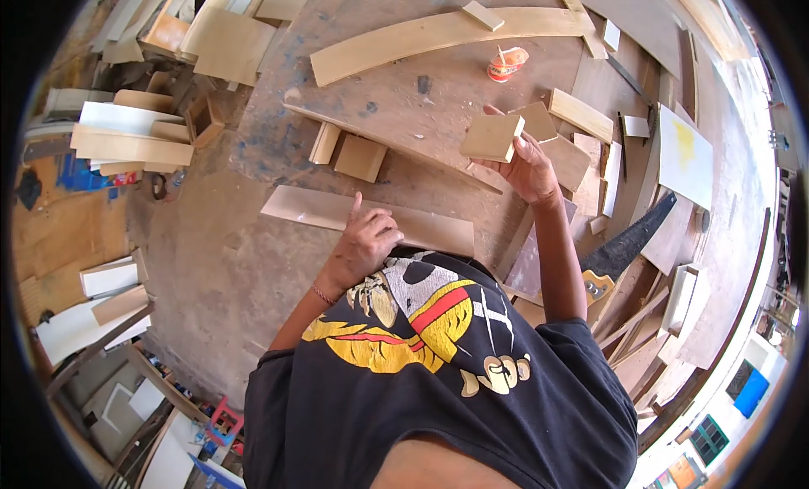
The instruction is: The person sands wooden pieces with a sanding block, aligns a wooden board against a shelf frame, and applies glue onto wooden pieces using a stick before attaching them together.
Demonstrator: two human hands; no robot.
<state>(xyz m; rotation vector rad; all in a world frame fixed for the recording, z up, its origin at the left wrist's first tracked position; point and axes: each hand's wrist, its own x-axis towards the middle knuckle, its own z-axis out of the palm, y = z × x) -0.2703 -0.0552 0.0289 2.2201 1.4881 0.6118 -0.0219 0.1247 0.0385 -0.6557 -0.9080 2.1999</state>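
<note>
My right hand [533, 171] is raised over the workbench [421, 93], its fingers closed round a small square wooden block [492, 138]. On the near side, my left hand [368, 238] rests at a long flat board [428, 228], near the front of my shirt. Its index finger points up and the other fingers are curled; whether they grip the board's edge does not show clearly. Beyond the flat board lies a long narrow wooden strip [404, 145], with a small wooden box-like piece [361, 158] against its near side.
A curved board [421, 41] spans the far side of the bench, near a red and white cup [506, 65]. To the right are a handsaw [630, 240] and wood offcuts [581, 114]. Stacked panels [135, 142] stand at the left.
</note>
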